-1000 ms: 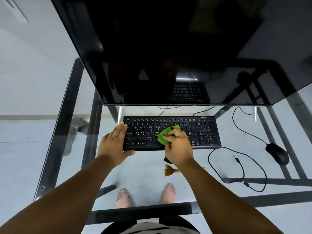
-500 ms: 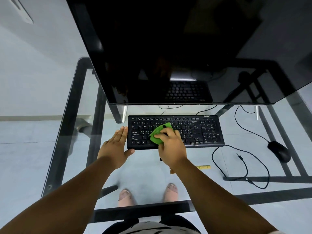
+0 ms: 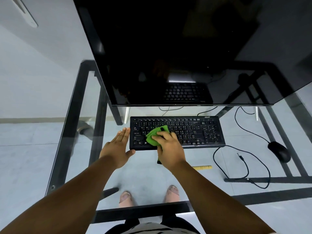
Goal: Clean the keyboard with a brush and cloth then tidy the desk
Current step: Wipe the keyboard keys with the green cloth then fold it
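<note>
The right hand [image 3: 170, 149] grips the cloth [image 3: 156, 135] on the left keys of the keyboard [image 3: 194, 132]; the left hand [image 3: 118, 149], fingers straight, steadies its left end. The wiping looks under way. The brush [image 3: 203, 167] lies on the tabletop [image 3: 202, 191], so tidying seems left.

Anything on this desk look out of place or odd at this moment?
A loose black cable sprawls in loops on the glass desk right of the keyboard, its plug connected to nothing. Otherwise nothing stands out; no spill or damage shows.

monitor [image 3: 177, 48] overhangs keyboard [image 3: 194, 132], cable [image 3: 236, 166] loops right
</note>
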`<state>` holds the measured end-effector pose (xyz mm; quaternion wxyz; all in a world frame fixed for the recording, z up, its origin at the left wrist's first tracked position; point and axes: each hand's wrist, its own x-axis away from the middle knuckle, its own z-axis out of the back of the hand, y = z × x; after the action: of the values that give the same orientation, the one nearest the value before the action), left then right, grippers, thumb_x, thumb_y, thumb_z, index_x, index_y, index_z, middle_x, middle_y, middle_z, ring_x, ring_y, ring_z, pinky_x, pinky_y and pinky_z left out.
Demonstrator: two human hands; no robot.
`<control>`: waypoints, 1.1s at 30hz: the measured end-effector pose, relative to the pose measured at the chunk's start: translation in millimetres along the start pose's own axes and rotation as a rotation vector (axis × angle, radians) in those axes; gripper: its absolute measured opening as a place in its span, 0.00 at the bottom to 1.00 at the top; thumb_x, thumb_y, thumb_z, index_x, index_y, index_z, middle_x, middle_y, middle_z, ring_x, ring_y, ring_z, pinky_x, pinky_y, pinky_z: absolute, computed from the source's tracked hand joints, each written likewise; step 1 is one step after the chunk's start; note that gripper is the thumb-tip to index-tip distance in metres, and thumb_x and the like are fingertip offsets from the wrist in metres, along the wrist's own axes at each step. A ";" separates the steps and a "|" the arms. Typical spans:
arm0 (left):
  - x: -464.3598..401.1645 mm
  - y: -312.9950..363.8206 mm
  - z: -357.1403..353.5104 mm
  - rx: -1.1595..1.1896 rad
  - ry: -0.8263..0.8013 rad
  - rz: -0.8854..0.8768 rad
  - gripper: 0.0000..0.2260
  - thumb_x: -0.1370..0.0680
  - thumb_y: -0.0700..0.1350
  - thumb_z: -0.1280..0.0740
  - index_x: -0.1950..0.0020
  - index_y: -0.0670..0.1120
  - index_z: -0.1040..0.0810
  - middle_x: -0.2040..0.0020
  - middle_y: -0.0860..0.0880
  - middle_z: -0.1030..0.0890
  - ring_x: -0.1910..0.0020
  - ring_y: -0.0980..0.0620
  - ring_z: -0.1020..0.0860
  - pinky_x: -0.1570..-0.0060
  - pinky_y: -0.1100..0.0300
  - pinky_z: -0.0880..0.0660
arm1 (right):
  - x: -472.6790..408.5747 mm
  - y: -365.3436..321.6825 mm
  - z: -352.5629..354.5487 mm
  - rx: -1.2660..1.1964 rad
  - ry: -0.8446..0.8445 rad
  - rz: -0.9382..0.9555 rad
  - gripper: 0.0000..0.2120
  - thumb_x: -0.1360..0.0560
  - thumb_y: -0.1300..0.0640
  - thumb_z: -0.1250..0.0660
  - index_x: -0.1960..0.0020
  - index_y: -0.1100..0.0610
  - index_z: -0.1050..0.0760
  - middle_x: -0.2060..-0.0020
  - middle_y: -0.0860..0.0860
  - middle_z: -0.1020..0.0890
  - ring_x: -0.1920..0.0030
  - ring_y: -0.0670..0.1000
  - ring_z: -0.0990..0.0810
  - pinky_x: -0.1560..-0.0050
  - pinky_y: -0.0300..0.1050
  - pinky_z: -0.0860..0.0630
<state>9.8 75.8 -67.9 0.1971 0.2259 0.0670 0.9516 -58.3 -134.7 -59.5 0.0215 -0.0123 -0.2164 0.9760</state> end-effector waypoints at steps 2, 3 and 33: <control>-0.4 0.3 0.5 -0.006 -0.007 0.001 0.37 0.19 0.60 0.45 0.23 0.50 0.68 0.21 0.53 0.62 0.22 0.55 0.58 0.29 0.53 0.40 | 3.8 6.2 1.8 -0.005 0.052 -0.137 0.21 0.26 0.63 0.36 0.36 0.51 0.23 0.39 0.47 0.23 0.42 0.56 0.29 0.52 0.50 0.20; -0.7 0.1 -0.3 -0.010 -0.007 0.002 0.38 0.20 0.60 0.45 0.23 0.50 0.68 0.21 0.53 0.62 0.22 0.55 0.58 0.29 0.53 0.40 | 5.2 9.1 2.7 -0.016 0.083 -0.202 0.21 0.26 0.64 0.37 0.36 0.52 0.23 0.39 0.48 0.24 0.43 0.56 0.30 0.52 0.51 0.20; 2.5 24.9 -6.6 0.113 0.087 0.120 0.52 0.31 0.73 0.39 0.21 0.48 0.64 0.20 0.51 0.59 0.21 0.51 0.56 0.27 0.48 0.44 | 26.6 54.0 25.1 -0.144 0.195 -0.359 0.12 0.31 0.63 0.31 0.50 0.53 0.15 0.49 0.49 0.21 0.47 0.53 0.21 0.55 0.43 0.21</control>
<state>-3.8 53.9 -67.4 0.1234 0.1989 0.1152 0.9654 -87.7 -192.8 -60.0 0.2147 -0.0695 -0.2810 0.9328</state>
